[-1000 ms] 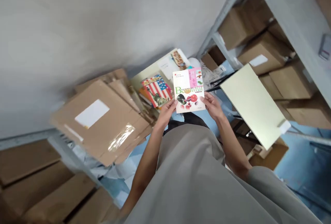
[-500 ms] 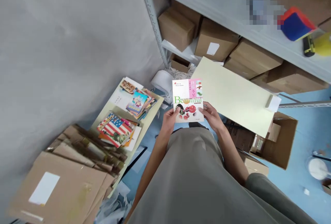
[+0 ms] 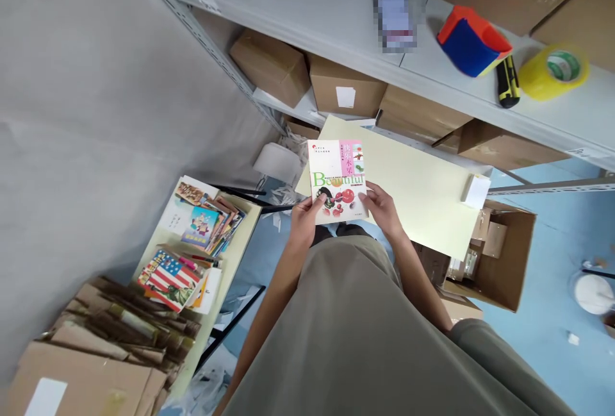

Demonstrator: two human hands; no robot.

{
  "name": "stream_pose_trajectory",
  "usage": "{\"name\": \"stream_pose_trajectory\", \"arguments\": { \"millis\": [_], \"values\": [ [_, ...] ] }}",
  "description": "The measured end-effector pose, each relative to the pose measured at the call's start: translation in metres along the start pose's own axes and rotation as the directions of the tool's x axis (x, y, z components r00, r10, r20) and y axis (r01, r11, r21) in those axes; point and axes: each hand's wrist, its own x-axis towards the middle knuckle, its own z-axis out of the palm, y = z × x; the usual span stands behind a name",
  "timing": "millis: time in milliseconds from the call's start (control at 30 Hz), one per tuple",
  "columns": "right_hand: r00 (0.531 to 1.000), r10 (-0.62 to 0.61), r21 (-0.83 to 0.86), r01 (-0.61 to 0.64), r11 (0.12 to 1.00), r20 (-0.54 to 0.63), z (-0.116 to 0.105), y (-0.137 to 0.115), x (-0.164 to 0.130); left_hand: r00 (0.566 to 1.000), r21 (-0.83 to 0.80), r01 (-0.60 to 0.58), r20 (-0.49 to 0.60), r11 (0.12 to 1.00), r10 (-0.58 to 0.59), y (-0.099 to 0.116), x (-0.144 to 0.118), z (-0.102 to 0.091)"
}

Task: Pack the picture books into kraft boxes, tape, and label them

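A thin book [image 3: 337,169] with a white cover, a pink panel, the word "Beautiful" and pictures of fruit is held up in front of me. My left hand [image 3: 305,216] grips its lower left corner, thumb on the cover. At the lower right edge my right hand [image 3: 382,206] pinches it the same way. The fingers behind the book are hidden. Beyond and to the right of it lies a pale yellow tabletop [image 3: 413,195], with a small white box [image 3: 476,191] near its right end.
At left, a second pale table [image 3: 241,214] bears stacks of books [image 3: 173,280] and flattened cardboard [image 3: 91,371]. A metal shelf [image 3: 307,15] ahead holds cartons, a yellow tape roll [image 3: 553,71] and a utility knife [image 3: 508,81]. An open carton [image 3: 509,259] stands at right.
My view has turned, so the shelf and both tables sit further left and more of the shelf top shows. Both hands still hold the book, with its cover facing me.
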Motion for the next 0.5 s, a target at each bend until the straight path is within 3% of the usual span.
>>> {"name": "stream_pose_trajectory", "arguments": {
  "millis": [67,133,233,500],
  "values": [
    [0.993,-0.082,-0.152,0.067,0.986,-0.089,-0.002,0.003,0.005,0.999,0.014,-0.035,-0.006,0.999,0.035,0.000,0.002,0.010],
    [0.962,-0.223,-0.370,0.153,0.916,-0.156,-0.003,0.001,0.009,0.997,0.052,-0.071,0.007,0.996,0.071,-0.001,0.003,0.018],
    [0.908,-0.404,-0.595,0.265,0.759,-0.110,0.001,-0.010,0.014,0.990,0.107,-0.138,0.034,0.985,0.135,0.000,0.000,0.028],
    [0.872,-0.487,-0.616,0.414,0.671,0.055,0.014,-0.049,0.019,0.981,0.089,-0.192,0.036,0.977,0.189,0.013,-0.017,0.043]
  ]
}}
